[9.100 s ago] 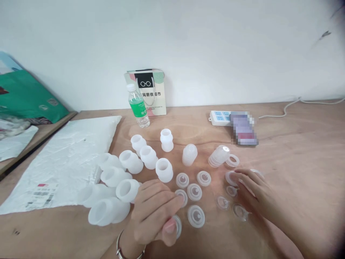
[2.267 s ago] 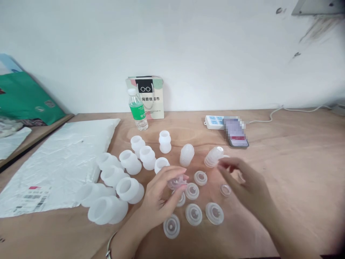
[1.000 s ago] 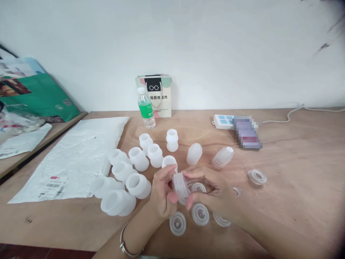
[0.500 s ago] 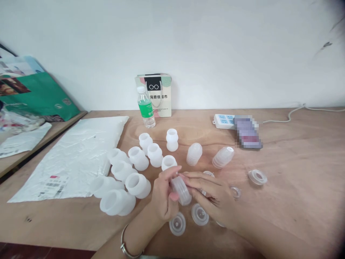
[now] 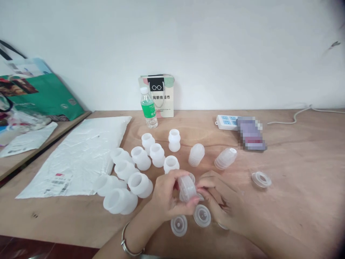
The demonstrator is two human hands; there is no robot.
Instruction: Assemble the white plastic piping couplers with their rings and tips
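Note:
My left hand [image 5: 168, 198] grips a translucent round plastic lid [image 5: 188, 187] between thumb and fingers, its side turned toward me. Against the lid's right side, my right hand [image 5: 222, 198] is closed in a pinch; its fingertips hold the edge, partly hidden. Two clear flanged lids, one at the left [image 5: 179, 225] and another at the right [image 5: 202, 216], lie flat just below the hands. Part of a further clear piece shows under my right hand. White waisted silicone-looking cups [image 5: 140, 185] stand and lean in a group left of my hands.
Two clear domed cups, one upright [image 5: 196, 155] and one tilted [image 5: 225, 159], stand behind the hands. A loose lid [image 5: 261, 179] lies at right. Farther back are a water bottle [image 5: 148, 109], paper bag [image 5: 164, 97], power strip [image 5: 226, 122] and blurred phone [image 5: 250, 133]. A white mailer [image 5: 88, 151] lies left.
My left hand has turned the lid and opened its grip wider around it. My right hand has drawn from flat fingers over the lid into a pinch at its right edge.

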